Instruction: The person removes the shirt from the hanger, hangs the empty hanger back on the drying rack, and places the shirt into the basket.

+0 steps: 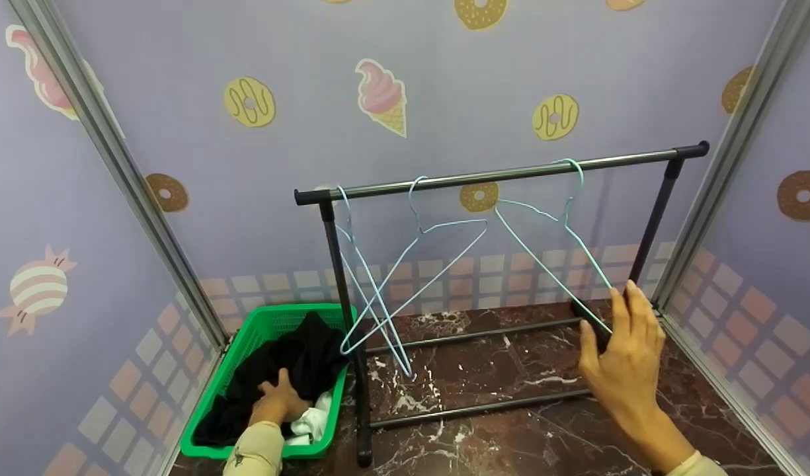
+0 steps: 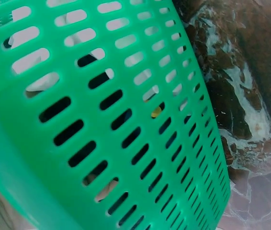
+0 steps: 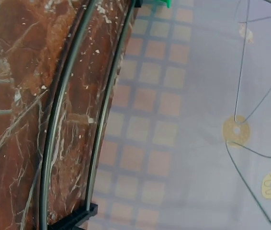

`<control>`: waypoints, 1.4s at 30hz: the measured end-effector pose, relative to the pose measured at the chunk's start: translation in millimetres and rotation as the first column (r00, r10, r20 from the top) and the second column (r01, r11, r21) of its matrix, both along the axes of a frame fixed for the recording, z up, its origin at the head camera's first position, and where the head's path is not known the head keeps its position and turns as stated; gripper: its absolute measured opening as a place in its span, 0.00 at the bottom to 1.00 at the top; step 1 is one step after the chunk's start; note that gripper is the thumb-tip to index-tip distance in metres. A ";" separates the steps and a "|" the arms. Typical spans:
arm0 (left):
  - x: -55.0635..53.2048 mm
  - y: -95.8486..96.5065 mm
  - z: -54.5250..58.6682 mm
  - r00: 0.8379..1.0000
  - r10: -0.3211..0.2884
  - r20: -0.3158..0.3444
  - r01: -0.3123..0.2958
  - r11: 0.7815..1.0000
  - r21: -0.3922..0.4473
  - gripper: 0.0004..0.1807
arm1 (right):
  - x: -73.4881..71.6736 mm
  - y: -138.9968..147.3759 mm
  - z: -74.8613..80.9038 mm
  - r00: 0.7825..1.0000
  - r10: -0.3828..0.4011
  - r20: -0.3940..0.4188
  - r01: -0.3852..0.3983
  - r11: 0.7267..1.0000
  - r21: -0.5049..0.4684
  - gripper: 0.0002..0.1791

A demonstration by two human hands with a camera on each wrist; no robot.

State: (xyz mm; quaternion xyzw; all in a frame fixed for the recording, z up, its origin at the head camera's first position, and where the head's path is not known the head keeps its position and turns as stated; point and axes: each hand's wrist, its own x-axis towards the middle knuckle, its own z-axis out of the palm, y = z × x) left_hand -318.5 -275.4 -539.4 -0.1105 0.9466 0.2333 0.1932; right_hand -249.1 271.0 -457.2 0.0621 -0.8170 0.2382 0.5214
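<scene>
My left hand is down in the green basket, on black cloth beside a bit of white cloth. Its fingertips are lost in the folds, so any hold on the cloth cannot be made out. In the left wrist view the basket's slotted wall fills most of the frame. My right hand is raised with straight fingers at the lower right corner of a light green hanger. That corner is hidden behind the fingers; whether they touch it cannot be told.
A dark metal garment rack stands on the brown marbled surface. Two light blue hangers hang at its left end, overlapping. Two lower bars join its feet. Patterned wall panels close in the back and sides.
</scene>
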 end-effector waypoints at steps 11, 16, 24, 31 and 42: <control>-3.9 -0.3 -8.2 1.000 -0.005 0.025 0.006 1.000 -0.030 0.54 | -8.6 -10.0 1.7 0.993 0.039 0.107 -0.032 0.997 -0.065 0.24; -2.7 -1.5 -10.3 1.000 -0.015 0.023 0.016 0.999 -0.052 0.53 | -14.0 -26.3 0.7 0.986 0.131 0.102 -0.131 0.991 -0.007 0.22; 0.1 -1.3 -11.6 1.000 -0.004 0.015 0.005 0.998 -0.058 0.54 | -16.2 -63.6 4.4 0.970 0.214 0.120 -0.216 0.976 0.012 0.21; 3.1 0.9 -10.3 1.000 0.001 -0.014 -0.002 0.997 -0.080 0.54 | -16.9 -94.0 12.4 0.949 0.274 0.153 -0.281 0.959 0.025 0.22; 4.9 -0.9 -13.3 0.998 0.016 -0.062 -0.023 0.994 -0.109 0.55 | -13.7 -129.9 13.4 0.915 0.348 0.204 -0.373 0.923 0.097 0.26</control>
